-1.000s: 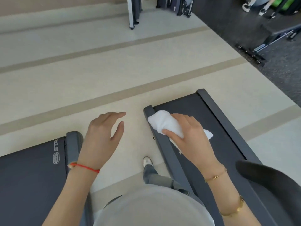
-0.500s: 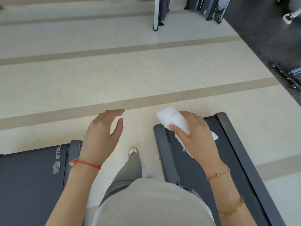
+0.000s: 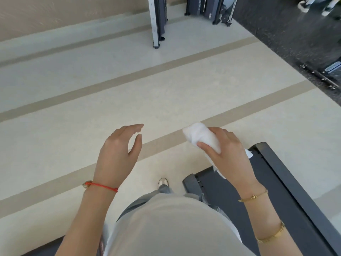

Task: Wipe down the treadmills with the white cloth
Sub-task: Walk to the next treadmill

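Note:
My right hand (image 3: 227, 154) grips a bunched white cloth (image 3: 202, 136), held in the air above the floor just beyond the rear end of a dark treadmill deck (image 3: 287, 183) at the lower right. The cloth does not touch the deck. My left hand (image 3: 118, 154) hovers over the pale floor with relaxed fingers and holds nothing. A sliver of a second dark treadmill (image 3: 46, 250) shows at the bottom left edge, mostly hidden by my arm.
Pale floor (image 3: 166, 100) with tan stripes stretches ahead. Folded machines (image 3: 158, 19) stand upright at the back, more (image 3: 210, 8) beside them. A black mat area (image 3: 287, 36) with equipment lies at the right. My shoe (image 3: 163, 182) stands between the treadmills.
The view has moved forward: both treadmills slid down and back in the frame. My right hand lifted the cloth off the right deck's rear end. My left hand stays relaxed.

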{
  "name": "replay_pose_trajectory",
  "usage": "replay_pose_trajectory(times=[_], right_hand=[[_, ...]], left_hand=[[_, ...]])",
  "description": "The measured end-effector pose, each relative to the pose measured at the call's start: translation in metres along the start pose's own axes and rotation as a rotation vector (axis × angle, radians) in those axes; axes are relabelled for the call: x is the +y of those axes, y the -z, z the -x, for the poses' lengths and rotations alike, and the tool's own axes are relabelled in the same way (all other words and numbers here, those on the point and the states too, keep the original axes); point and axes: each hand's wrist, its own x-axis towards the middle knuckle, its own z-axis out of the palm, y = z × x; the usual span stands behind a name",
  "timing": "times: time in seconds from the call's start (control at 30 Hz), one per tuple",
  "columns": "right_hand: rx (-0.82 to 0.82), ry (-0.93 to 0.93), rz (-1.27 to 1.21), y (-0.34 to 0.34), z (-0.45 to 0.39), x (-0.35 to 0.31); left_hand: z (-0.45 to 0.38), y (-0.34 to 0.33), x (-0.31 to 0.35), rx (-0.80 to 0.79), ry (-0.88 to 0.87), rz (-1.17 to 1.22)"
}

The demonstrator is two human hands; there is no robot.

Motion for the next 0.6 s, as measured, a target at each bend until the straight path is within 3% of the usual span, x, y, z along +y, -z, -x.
replay_pose_trajectory(times=[0.33,0.6], right_hand=[[0.090,-0.215,0.010,-0.002,-0.124,0.019],[0.184,-0.385,0.000,0.020,-0.211,0.080]], left_hand=[[-0.191,-0.039,-0.003,-0.199,-0.195,0.025],[-0.329,-0.118,0.053,-0.306,-0.379,0.081]])
